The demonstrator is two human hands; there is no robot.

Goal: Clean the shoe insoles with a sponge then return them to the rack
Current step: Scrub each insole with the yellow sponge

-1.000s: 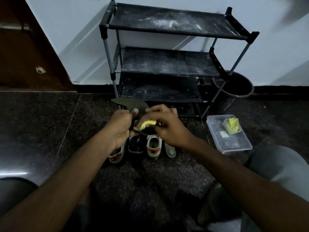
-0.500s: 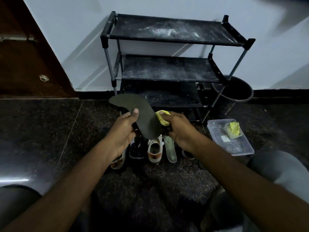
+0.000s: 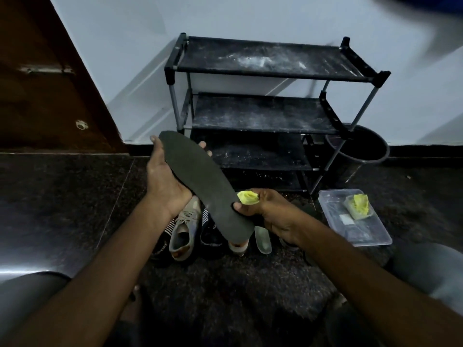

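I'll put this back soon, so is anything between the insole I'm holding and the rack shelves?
Nothing visible. The insole, held by the left hand and by the right hand with the sponge, is in front of the rack; its visible shelves show only white dust. The shoes lie on the floor below.

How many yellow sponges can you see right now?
2. One crumpled yellow sponge is gripped in the right hand, beside the dark flat insole. A second yellow sponge sits in the clear plastic container on the floor. More may be hidden.
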